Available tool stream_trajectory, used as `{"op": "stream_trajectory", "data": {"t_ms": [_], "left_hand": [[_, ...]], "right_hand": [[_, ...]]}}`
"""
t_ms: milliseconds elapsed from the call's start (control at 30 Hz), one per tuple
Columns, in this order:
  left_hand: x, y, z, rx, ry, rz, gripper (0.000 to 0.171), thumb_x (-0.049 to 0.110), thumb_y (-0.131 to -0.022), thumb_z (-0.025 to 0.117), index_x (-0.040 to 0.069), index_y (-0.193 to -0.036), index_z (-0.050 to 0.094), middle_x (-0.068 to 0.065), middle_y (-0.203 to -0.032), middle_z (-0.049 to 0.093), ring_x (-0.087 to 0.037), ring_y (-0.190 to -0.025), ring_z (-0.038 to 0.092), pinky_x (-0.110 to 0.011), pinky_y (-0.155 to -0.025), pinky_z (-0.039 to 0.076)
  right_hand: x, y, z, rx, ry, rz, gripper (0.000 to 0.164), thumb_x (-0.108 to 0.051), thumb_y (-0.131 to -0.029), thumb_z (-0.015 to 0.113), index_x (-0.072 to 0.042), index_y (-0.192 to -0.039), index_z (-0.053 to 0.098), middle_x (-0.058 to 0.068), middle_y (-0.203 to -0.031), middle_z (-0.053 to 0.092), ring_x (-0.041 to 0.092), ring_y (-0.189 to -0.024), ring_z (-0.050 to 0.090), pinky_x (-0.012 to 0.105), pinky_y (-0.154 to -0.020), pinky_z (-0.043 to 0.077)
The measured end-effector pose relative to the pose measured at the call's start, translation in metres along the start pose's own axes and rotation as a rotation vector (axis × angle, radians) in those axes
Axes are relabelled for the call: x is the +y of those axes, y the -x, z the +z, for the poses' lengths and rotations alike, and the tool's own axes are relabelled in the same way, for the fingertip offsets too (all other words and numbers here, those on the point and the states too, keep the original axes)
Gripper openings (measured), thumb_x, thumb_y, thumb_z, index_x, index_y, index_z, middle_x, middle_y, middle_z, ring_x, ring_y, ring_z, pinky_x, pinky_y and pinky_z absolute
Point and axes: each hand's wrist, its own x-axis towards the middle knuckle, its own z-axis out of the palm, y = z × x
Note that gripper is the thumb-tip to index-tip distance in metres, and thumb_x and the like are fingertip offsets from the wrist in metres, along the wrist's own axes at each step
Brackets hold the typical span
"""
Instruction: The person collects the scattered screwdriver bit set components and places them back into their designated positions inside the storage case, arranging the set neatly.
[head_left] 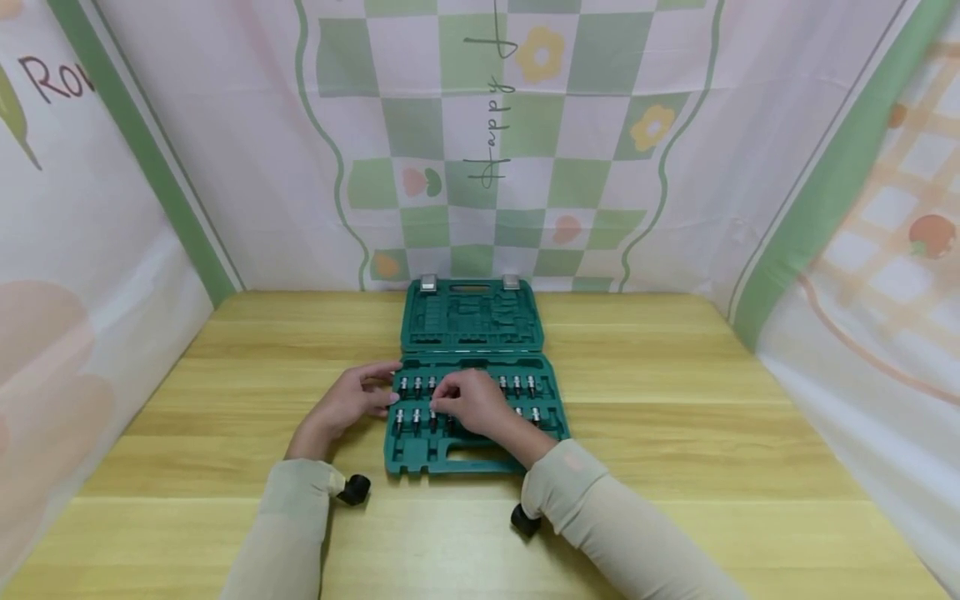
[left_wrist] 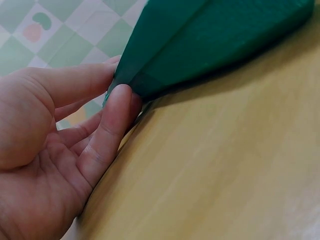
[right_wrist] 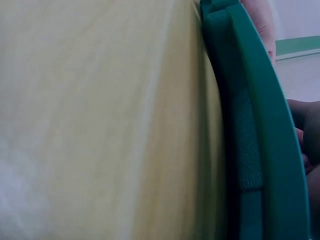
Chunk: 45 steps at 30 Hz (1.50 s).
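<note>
A green plastic tool case (head_left: 411, 457) lies unfolded on the table, its lid (head_left: 472, 321) toward the back. Two rows of small silver-and-black bit sockets (head_left: 400, 419) sit in its lower half. My right hand (head_left: 474, 402) reaches over the case and pinches a bit socket (head_left: 432, 421) in the front row between thumb and fingertips; the hand hides part of both rows. With fingers fairly straight, my left hand (head_left: 351, 402) touches the case's left side. The left wrist view shows those fingers against the case wall (left_wrist: 200, 45). Only a dark part of the right hand (right_wrist: 312, 135) shows in the right wrist view.
The wooden table (head_left: 660, 467) extends around the case on both sides and in front. Printed cloth (head_left: 480, 125) hangs behind the table and along its sides. A black wrist camera (head_left: 355, 490) is at the left cuff, and another black camera (head_left: 525, 521) at the right cuff.
</note>
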Motion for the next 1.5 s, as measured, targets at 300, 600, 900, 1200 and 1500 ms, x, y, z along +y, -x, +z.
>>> {"op": "stream_trajectory", "data": {"t_ms": [300, 600, 900, 1200, 1500], "left_hand": [[-0.0015, 0.0009, -0.0014, -0.010, 0.003, 0.009, 0.052, 0.002, -0.095, 0.061, 0.007, -0.145, 0.047, -0.023, -0.137, 0.045, -0.029, -0.103, 0.059, -0.038, -0.079, 0.057], [0.0016, 0.0021, -0.0007, -0.016, 0.007, 0.008, 0.053, 0.002, -0.095, 0.061, 0.007, -0.145, 0.046, -0.023, -0.138, 0.045, -0.030, -0.104, 0.058, -0.039, -0.079, 0.057], [0.0005, 0.0020, -0.0008, -0.015, 0.008, 0.012, 0.053, 0.002, -0.095, 0.061, 0.007, -0.145, 0.046, -0.023, -0.137, 0.045, -0.030, -0.104, 0.059, -0.039, -0.079, 0.057], [-0.0028, 0.0005, -0.0011, -0.017, 0.008, 0.011, 0.052, 0.002, -0.095, 0.062, 0.007, -0.145, 0.047, -0.023, -0.136, 0.045, -0.029, -0.102, 0.059, -0.039, -0.079, 0.057], [-0.0017, 0.0005, -0.0005, -0.017, 0.011, 0.013, 0.052, 0.002, -0.095, 0.061, 0.008, -0.144, 0.047, -0.023, -0.136, 0.046, -0.029, -0.102, 0.060, -0.039, -0.079, 0.057]], "right_hand": [[-0.0024, 0.0004, 0.0020, 0.010, 0.056, -0.006, 0.009, -0.024, -0.091, 0.070, -0.021, -0.083, 0.073, -0.012, -0.076, 0.064, 0.007, -0.067, 0.056, 0.027, -0.063, 0.049], [-0.0001, 0.0007, 0.0006, 0.003, 0.040, -0.017, 0.008, -0.023, -0.091, 0.071, -0.020, -0.084, 0.074, -0.012, -0.077, 0.064, 0.007, -0.069, 0.056, 0.027, -0.063, 0.049], [-0.0019, 0.0016, -0.0035, -0.038, -0.004, -0.018, 0.005, -0.018, -0.090, 0.072, -0.018, -0.086, 0.074, -0.010, -0.074, 0.063, 0.010, -0.066, 0.056, 0.027, -0.059, 0.048], [-0.0041, 0.0005, -0.0055, -0.081, -0.002, 0.013, 0.007, -0.018, -0.089, 0.074, -0.019, -0.081, 0.075, -0.010, -0.076, 0.065, 0.012, -0.067, 0.056, 0.029, -0.060, 0.048], [-0.0064, -0.0009, -0.0046, -0.094, 0.050, 0.024, 0.011, -0.019, -0.089, 0.073, -0.020, -0.078, 0.071, -0.010, -0.071, 0.063, 0.011, -0.065, 0.056, 0.029, -0.060, 0.047]]}}
